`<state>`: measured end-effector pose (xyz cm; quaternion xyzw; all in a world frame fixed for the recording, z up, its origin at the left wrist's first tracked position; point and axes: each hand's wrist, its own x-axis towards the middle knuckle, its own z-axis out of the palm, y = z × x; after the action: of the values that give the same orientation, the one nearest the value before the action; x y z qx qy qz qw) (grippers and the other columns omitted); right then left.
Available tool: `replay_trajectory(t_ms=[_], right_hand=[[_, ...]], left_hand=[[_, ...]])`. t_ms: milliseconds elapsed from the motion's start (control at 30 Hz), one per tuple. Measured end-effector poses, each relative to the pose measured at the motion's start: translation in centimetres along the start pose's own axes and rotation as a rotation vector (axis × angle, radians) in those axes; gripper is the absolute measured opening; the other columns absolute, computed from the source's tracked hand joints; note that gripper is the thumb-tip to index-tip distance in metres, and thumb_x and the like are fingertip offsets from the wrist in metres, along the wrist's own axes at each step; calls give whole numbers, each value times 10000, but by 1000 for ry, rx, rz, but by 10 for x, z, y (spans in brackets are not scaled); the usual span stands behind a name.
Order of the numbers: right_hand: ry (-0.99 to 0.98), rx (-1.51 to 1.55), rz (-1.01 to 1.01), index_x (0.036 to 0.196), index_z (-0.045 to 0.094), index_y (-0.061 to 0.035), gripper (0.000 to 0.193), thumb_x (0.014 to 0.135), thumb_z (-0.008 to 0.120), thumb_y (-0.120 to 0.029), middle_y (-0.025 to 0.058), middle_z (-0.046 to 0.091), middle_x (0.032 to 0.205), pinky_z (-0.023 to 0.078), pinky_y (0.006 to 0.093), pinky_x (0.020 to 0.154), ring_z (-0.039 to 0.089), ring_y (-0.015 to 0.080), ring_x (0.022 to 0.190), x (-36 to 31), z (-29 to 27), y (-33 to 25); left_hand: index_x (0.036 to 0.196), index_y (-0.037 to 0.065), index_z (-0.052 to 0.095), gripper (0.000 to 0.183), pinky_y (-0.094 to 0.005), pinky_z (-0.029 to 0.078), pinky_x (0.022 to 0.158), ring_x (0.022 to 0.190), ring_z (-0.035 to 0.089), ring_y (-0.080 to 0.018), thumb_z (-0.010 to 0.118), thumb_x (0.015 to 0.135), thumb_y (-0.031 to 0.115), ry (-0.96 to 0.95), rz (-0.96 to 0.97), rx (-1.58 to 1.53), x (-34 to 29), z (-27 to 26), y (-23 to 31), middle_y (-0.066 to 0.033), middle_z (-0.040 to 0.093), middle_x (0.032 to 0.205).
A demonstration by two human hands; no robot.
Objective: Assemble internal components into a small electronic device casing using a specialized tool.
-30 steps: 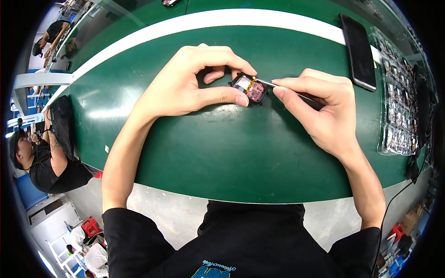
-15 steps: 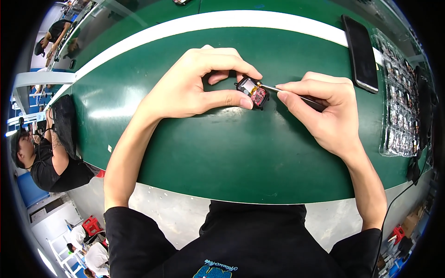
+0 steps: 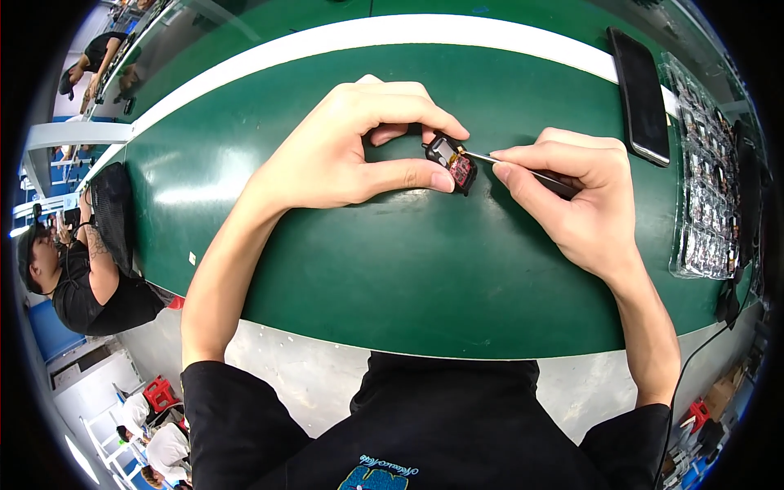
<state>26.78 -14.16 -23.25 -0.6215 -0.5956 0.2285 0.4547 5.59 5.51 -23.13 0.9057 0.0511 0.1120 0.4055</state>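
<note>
Between the thumb and fingers of my left hand (image 3: pixel 359 151) is a small black electronic device housing (image 3: pixel 452 163), tilted over the green table. Its inside faces up and shows a silver-grey block, a bit of gold-yellow flex and a red circuit board. My right hand (image 3: pixel 572 192) pinches a thin, dark-handled metal tool (image 3: pixel 482 156), held like a pen. The tool's tip meets the upper right edge of the housing, by the yellow flex. Whether it is tweezers or a pry tool cannot be made out.
A black phone (image 3: pixel 639 98) lies at the right across a white strip (image 3: pixel 392 31) on the green table (image 3: pixel 392 278). Beside it, clear plastic trays (image 3: pixel 704 180) hold many small parts. A black cable (image 3: pixel 682 376) hangs at the right. At the left sits another person (image 3: pixel 94 269) beside a black bag.
Both hands, with the housing and the tool, have shifted very slightly to the right. The housing has turned a little; the tool's tip stays at its edge.
</note>
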Motion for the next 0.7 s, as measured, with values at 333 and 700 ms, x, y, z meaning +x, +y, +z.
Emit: replay_trajectory(t_ms=[333,700], right_hand=[[5,5,-20,997,856,35,97,906,824,37,64,688,687,403,294,523,571,91,562,0,1,2],[17,11,8,1001,856,34,104,901,829,31,65,682,686,396,295,519,564,88,565,-1,0,0]], left_hand=[[1230,118,842,444,-327,410,795,825,595,-168,976,816,207,33,118,37,1,5,1,3,790,1013],[1188,115,846,414,-330,408,797,828,617,-184,974,808,214,31,133,61,1,5,1,-10,791,1003]])
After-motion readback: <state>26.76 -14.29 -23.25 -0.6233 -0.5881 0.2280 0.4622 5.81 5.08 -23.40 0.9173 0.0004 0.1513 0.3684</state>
